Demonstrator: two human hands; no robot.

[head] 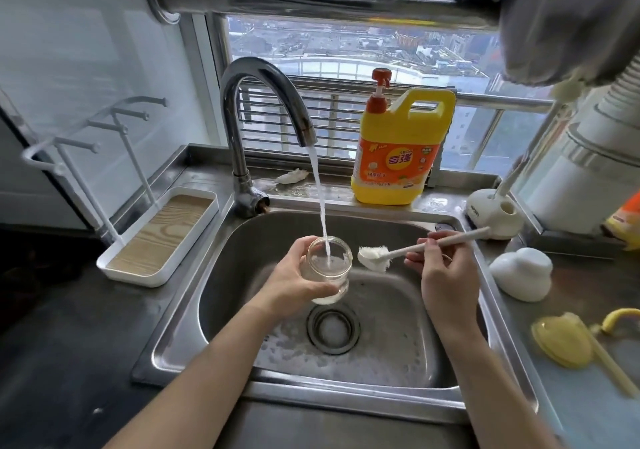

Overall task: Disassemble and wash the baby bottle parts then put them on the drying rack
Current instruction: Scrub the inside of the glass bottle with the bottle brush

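My left hand (294, 275) grips the clear bottle body (329, 268) over the steel sink (242, 241), mouth up under the running water from the tap (263, 78). My right hand (443, 268) pinches the handle of a white bottle brush (374, 258); its bristle head hangs just right of the bottle mouth, outside it. A white bottle cap (519, 274) stands on the counter to the right. Yellow bottle parts, a collar (561, 343) and a straw-like piece (609, 362), lie further right. The white drying rack (156, 237) with its pegs stands left of the sink, nothing on it.
A yellow detergent jug (398, 151) with a red pump stands on the ledge behind the sink. A white brush holder (495, 213) sits at the sink's back right corner. Soap foam lies around the drain (332, 327). A grey cloth (568, 23) hangs at top right.
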